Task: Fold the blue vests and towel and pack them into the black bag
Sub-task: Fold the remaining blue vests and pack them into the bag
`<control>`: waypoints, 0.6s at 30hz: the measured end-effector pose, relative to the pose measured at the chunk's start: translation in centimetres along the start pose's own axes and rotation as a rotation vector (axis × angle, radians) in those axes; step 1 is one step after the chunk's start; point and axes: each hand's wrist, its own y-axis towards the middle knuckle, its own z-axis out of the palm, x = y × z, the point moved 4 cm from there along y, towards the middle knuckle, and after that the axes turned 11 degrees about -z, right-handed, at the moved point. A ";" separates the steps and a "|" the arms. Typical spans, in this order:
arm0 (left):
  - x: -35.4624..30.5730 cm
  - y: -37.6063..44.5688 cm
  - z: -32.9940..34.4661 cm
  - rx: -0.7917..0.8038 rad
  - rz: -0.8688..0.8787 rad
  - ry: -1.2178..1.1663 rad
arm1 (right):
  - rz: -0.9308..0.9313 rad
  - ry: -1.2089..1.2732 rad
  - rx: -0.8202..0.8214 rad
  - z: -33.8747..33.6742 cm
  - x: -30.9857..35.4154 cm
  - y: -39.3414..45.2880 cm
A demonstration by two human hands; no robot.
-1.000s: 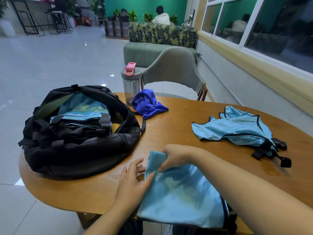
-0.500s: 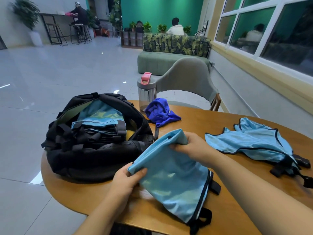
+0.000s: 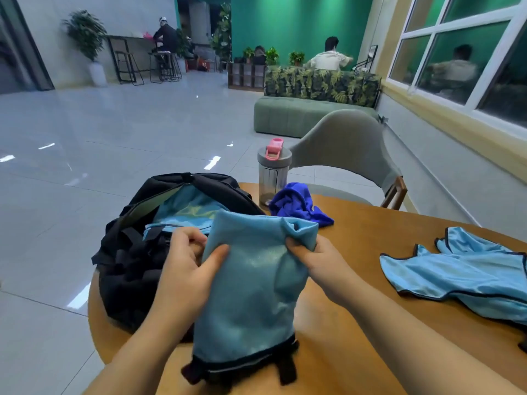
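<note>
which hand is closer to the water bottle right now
Right. The right hand grips the folded vest just below the water bottle; the left hand grips it farther left, over the bag.

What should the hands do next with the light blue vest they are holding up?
Probably carry it a little further left and lower it into the open black bag. The left hand and right hand both grip the folded light blue mesh vest, lifted beside the opening, where other folded blue vests already lie.
</note>
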 end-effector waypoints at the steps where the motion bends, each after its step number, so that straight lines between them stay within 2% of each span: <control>1: -0.4 0.7 -0.6 -0.042 0.006 0.006 | -0.008 -0.008 0.000 0.5 -0.1 0.5; 9: -6.4 8.0 -5.5 -0.096 0.214 0.063 | -0.214 -0.108 -0.023 5.2 5.4 7.9; 11: -8.2 10.2 -6.3 -0.092 0.243 0.129 | -0.193 -0.077 -0.022 6.3 6.7 10.4; 15: -8.6 15.0 -7.6 -0.053 0.192 0.315 | -0.114 -0.104 -0.040 8.3 6.4 15.0; 18: -5.9 17.3 -7.9 -0.019 0.137 0.547 | -0.055 -0.305 -0.039 9.2 4.3 16.7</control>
